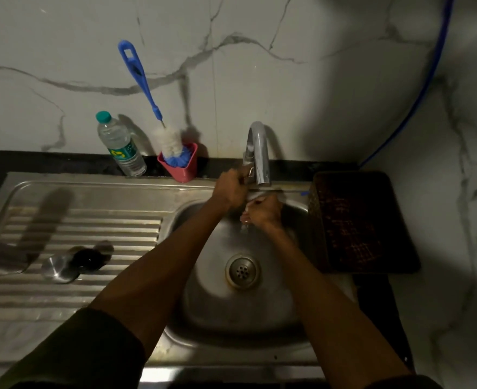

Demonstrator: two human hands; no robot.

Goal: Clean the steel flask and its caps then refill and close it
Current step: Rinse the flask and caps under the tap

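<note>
Nearest, two bare forearms reach from 6 o'clock over the round stainless steel sink basin [203, 290], its drain at centre.

At 9 o'clock, on the ribbed steel draining board [63, 228], a blurred steel flask body [1, 255] lies at the frame's left edge. Just right of it sit a shiny steel outer cap [60, 266] and a dark inner stopper [91, 258], touching or nearly so.

Mid-distance, the right hand [262, 211] is under running water, fingers curled round something small and pale; what it is, cannot tell. The left hand [231, 189] grips the lever at the base of the curved chrome tap [259, 153].

Judgement: the wet steel will be slippery, rigid and dent-prone but not fragile; take the flask round mid-body, the caps by their rims.

At 3 o'clock, a dark woven basket [363, 220]. Farthest, at 11 o'clock against the marble wall: a clear plastic water bottle with a green cap [119, 144] and a blue-handled bottle brush [144, 88] standing in a pink holder [181, 167].
</note>
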